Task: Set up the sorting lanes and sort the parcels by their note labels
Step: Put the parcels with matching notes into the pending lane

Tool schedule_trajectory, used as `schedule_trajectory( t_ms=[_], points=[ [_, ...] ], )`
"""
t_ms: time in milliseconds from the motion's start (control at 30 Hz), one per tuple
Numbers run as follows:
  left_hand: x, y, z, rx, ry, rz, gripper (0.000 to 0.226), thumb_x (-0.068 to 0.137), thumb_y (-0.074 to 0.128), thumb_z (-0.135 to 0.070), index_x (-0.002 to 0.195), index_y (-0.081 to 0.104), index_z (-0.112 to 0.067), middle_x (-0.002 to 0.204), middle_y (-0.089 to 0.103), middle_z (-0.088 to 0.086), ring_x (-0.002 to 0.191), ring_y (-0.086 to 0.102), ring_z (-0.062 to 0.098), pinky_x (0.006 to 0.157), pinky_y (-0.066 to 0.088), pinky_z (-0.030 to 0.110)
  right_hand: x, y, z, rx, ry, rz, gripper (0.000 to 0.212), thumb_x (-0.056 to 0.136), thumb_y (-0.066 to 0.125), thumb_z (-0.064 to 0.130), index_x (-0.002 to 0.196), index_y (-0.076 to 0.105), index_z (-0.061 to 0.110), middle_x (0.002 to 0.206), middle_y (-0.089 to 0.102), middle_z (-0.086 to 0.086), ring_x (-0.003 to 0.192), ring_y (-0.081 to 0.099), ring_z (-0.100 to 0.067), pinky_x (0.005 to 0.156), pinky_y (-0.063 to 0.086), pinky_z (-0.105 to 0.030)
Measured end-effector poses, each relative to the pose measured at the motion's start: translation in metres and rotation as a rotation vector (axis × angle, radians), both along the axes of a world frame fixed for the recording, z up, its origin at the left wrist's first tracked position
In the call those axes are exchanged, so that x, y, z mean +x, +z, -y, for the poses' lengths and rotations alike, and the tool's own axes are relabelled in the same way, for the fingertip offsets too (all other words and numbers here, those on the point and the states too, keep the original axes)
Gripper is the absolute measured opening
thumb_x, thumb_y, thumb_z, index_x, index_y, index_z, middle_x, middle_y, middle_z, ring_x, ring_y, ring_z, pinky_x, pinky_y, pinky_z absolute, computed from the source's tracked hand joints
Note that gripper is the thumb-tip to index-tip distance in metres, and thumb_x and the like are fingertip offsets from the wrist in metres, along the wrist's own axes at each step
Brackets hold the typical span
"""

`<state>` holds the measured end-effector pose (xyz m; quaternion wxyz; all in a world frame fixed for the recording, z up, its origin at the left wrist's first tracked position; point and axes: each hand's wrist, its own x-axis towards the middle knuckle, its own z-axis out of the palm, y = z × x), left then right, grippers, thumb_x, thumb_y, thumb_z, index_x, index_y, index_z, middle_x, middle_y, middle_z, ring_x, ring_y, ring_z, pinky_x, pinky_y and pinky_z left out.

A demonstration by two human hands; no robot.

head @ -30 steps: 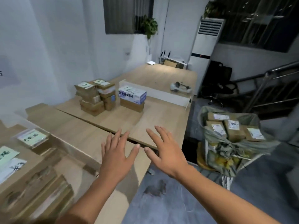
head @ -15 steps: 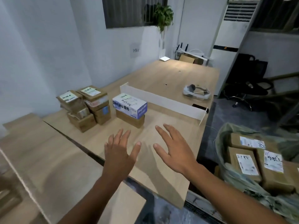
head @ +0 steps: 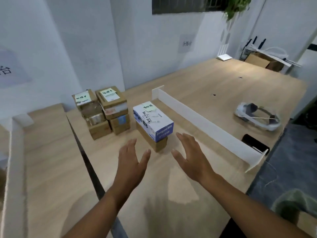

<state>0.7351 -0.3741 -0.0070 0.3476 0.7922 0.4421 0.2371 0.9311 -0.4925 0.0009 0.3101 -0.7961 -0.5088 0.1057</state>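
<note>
A white and blue parcel (head: 152, 121) with a green note lies on a brown box (head: 154, 143) in the middle of the wooden table (head: 214, 93). Left of it stand two stacks of brown parcels (head: 101, 112) with green notes on top. A long white divider board (head: 202, 124) stands on edge to the right of the parcels. My left hand (head: 132, 160) and my right hand (head: 192, 157) hover open, fingers spread, just in front of the white and blue parcel, one on each side, holding nothing.
A white headset (head: 257, 117) and a black phone (head: 255, 145) lie on the table beyond the divider. Another white board (head: 15, 169) stands at the left edge. A dark gap (head: 89, 162) separates two tabletops. An open cardboard box (head: 264, 61) sits at the far right corner.
The view has moved closer to the table and the parcels. Both hands have come forward toward the white and blue parcel; the sack of parcels on the right has left the view.
</note>
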Motion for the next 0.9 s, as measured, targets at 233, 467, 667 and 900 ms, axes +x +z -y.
schedule_trajectory(
  t_ms=[233,467,667,900],
  points=[
    [0.099,-0.056,-0.093,-0.165,0.091,0.053,0.066,0.104,0.048,-0.043,0.156,0.029,-0.007,0.163,0.028,0.012,0.15,0.023,0.021,0.121,0.023,0.034,0.103,-0.038,-0.119,-0.09,0.055,-0.038,0.066,0.098,0.055,0.048,0.156,0.031,0.027,0.157,0.035,0.004,0.143,0.035,-0.016,0.115,0.031,-0.03],
    [0.176,-0.108,-0.166,-0.327,0.131,0.2,0.054,0.096,0.063,-0.033,0.144,0.043,-0.02,0.145,0.052,-0.002,0.127,0.049,0.008,0.106,0.045,0.03,0.165,-0.098,-0.24,-0.236,0.109,-0.092,0.073,0.098,0.054,0.053,0.159,0.024,0.027,0.158,0.03,-0.002,0.144,0.034,-0.018,0.11,0.031,-0.029],
    [0.185,-0.131,-0.17,-0.393,0.091,0.139,0.066,0.09,0.059,-0.025,0.15,0.033,-0.032,0.136,0.045,-0.025,0.115,0.047,-0.004,0.091,0.042,0.02,0.154,-0.136,-0.252,-0.225,0.032,-0.108,0.076,0.093,0.06,0.056,0.156,0.029,0.028,0.152,0.032,-0.004,0.139,0.037,-0.023,0.111,0.038,-0.038],
    [0.147,-0.091,-0.142,-0.416,0.175,0.143,0.044,0.091,0.058,-0.046,0.127,0.038,-0.032,0.129,0.057,-0.012,0.099,0.062,0.003,0.067,0.047,0.019,0.114,-0.086,-0.203,-0.161,0.014,-0.058,0.084,0.088,0.058,0.067,0.156,0.025,0.031,0.139,0.038,0.0,0.127,0.043,-0.016,0.101,0.045,-0.033]
  ],
)
